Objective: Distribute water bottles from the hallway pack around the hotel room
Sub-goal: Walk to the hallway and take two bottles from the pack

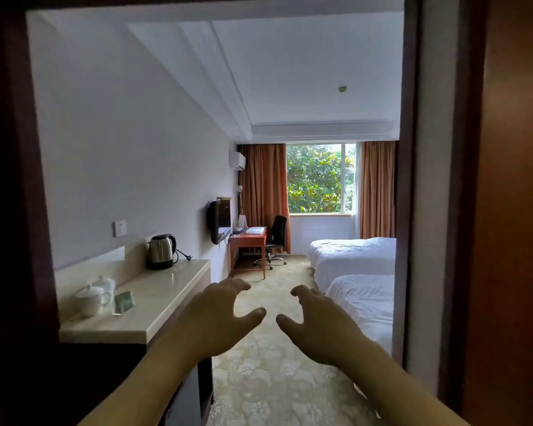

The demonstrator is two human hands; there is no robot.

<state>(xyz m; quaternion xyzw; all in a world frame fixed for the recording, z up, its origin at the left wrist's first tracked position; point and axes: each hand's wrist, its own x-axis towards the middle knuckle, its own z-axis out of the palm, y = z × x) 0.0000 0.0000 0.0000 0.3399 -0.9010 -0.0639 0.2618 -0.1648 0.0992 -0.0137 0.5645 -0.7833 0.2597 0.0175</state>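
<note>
I look into a hotel room through its doorway. My left hand [219, 315] and my right hand [316, 322] are stretched out in front of me at waist height, side by side, palms down. Both have their fingers curled and spread apart, and neither holds anything. No water bottle or bottle pack shows in this view.
A cream counter [154, 298] on the left carries a steel kettle [161, 251], two white lidded cups [94, 295] and a green packet. Farther in stand a wooden desk [248, 245] with a black chair [277, 239], a wall TV and two white beds [357, 272]. Dark door frames flank me.
</note>
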